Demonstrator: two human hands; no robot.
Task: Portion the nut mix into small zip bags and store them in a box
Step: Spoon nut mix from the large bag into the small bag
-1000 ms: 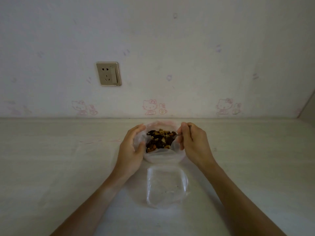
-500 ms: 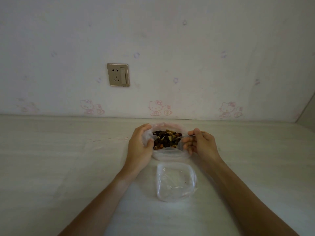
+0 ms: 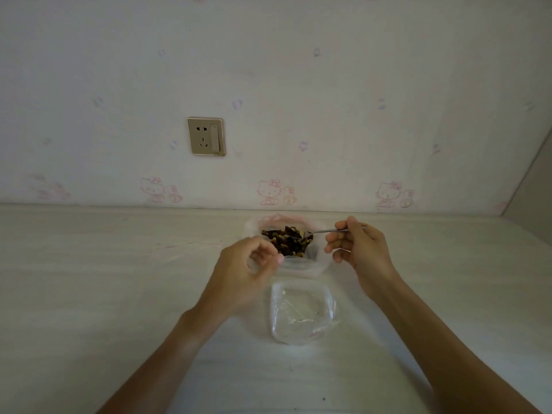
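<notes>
Just two bare forearms coming in from the bottom of the shot, no sleeves showing at all. Left hand [image 3: 248, 267] and right hand [image 3: 363, 253] both bare too, afaict no rings, no watch, no gloves, no bands on either wrist. Nails look short and plain, tho pic's too dim to say more. Rest of the person is out of frame.
</notes>
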